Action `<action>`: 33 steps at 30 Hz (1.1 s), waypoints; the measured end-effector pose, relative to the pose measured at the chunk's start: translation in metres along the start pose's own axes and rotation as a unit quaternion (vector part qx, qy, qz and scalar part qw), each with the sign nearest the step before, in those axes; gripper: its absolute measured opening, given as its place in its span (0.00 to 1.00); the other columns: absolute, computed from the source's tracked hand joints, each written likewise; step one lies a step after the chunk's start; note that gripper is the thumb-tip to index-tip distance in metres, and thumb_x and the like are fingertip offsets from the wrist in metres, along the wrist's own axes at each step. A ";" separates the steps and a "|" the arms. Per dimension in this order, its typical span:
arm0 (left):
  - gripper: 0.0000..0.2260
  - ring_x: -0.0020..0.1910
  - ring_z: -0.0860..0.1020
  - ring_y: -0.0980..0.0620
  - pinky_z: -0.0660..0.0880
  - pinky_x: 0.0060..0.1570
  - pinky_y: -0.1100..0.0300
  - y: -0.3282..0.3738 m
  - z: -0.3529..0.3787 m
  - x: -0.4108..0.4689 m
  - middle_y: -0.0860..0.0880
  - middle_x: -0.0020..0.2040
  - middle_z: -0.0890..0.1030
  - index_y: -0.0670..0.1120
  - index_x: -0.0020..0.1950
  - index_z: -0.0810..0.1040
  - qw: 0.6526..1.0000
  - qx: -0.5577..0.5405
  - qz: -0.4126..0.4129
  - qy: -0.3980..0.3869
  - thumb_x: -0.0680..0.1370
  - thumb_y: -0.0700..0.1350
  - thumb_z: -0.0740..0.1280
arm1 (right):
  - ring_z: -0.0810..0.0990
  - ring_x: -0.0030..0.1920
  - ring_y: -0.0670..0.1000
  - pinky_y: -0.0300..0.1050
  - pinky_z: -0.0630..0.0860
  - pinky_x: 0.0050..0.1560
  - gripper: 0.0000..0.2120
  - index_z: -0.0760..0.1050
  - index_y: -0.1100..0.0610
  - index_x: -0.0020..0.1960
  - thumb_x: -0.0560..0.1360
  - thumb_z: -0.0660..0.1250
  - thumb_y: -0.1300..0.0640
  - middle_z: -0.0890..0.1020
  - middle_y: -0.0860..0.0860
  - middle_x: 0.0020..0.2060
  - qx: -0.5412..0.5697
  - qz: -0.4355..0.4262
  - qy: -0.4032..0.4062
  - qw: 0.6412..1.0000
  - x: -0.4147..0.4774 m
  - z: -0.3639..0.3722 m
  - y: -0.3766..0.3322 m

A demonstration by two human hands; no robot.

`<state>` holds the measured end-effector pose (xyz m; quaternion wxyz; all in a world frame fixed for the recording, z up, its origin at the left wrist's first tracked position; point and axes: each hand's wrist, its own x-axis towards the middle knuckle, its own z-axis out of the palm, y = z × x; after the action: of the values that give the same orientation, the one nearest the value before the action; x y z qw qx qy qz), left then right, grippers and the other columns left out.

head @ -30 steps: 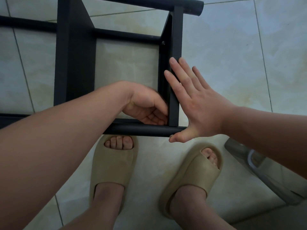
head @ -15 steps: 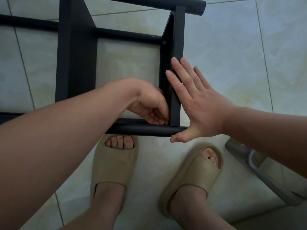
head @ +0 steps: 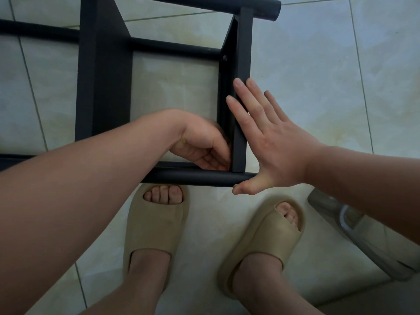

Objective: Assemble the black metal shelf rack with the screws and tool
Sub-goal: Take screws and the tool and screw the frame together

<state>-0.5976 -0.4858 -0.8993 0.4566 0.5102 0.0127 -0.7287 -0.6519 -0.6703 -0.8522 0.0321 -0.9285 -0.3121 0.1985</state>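
Ok, black metal shelf rack (head: 104,92) sits on the tile floor (head: 318,87), right in front of the person's feet. Near tube (head: 193,177) runs left to right just past the toes of the left slipper (head: 156,226); right slipper (head: 266,242) is a bit further back, angled in.

Right hand (head: 270,142) is spread flat, fingers straight & together-ish, pressed vs the outer side of the end panel (head: 244,64). Its thumb is stretched down, touching the end of the near tube. Nothing gripped there, just bracing.

Left hand (head: 202,146) reaches in from the other side, inside the frame, tucked into the corner where the end panel meets the near tube. Fingers curled tight up vs the panel's inner face (whatever's in them, if anything, is hidden, so can't tell if it's holding a screw, a tool or nothing). The 2 hands sit either side of the same panel, v. close, only the metal between them.

Further up that panel, 1 screw (head: 225,57) shows on the inner face, next to where the middle tube (head: 175,47) joins. Far tube (head: 227,3) crosses the top of the view.

Bottom right: a grey object (head: 354,237) on the floor, partly under the right forearm, can't tell what it is
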 end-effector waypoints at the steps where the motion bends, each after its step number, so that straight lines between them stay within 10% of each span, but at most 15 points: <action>1: 0.07 0.43 0.84 0.51 0.81 0.43 0.61 0.000 0.000 -0.001 0.44 0.45 0.85 0.40 0.49 0.83 1.000 0.003 -0.001 -0.006 0.79 0.34 0.65 | 0.38 0.81 0.64 0.68 0.47 0.79 0.68 0.42 0.64 0.82 0.62 0.54 0.16 0.41 0.64 0.81 0.000 0.000 0.001 1.000 0.000 0.000 0.000; 33: 0.06 0.37 0.82 0.51 0.82 0.42 0.61 0.008 -0.004 0.006 0.42 0.43 0.83 0.38 0.49 0.82 0.999 0.035 -0.026 0.010 0.77 0.32 0.66 | 0.41 0.81 0.65 0.68 0.52 0.78 0.66 0.48 0.65 0.82 0.64 0.52 0.16 0.44 0.65 0.81 -0.020 -0.001 0.008 1.000 -0.001 -0.003 -0.001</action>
<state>-0.5898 -0.4923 -0.9021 0.4195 0.5327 0.0048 -0.7350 -0.6523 -0.6705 -0.8492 0.0165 -0.9303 -0.3164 0.1849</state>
